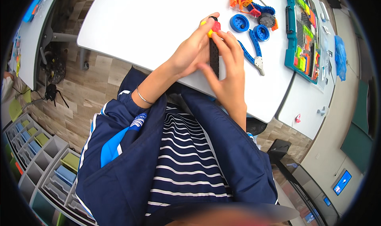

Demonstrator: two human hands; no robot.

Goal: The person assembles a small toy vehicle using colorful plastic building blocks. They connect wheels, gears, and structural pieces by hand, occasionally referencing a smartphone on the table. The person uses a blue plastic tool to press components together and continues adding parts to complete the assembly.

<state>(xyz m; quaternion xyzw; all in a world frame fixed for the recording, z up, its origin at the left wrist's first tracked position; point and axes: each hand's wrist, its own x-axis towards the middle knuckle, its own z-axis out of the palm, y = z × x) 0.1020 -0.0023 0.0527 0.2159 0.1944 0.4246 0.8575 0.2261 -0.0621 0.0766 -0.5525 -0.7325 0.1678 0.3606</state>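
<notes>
In front of me over the white table [131, 23], my left hand [193, 53] is closed around a building-toy assembly. It has a long black beam [214, 57] hanging down toward me, with a red block [216, 26] and yellow pieces at its upper end. My right hand [230, 69] comes in from the right, its fingertips pressed on the red and yellow end while its thumb stands off beside the black beam. Part of the assembly is hidden by my fingers. To the right lie a blue plier-like tool [257, 49] with a grey tip and two blue wheel rims [239, 23] [261, 32].
A partly built model [254, 5] of orange, blue and black parts sits at the far right. Beyond it lies a teal case [291, 35] full of colourful pieces. A blue plastic bag [340, 57] is farther right. Grey storage bins [51, 158] stand at lower left.
</notes>
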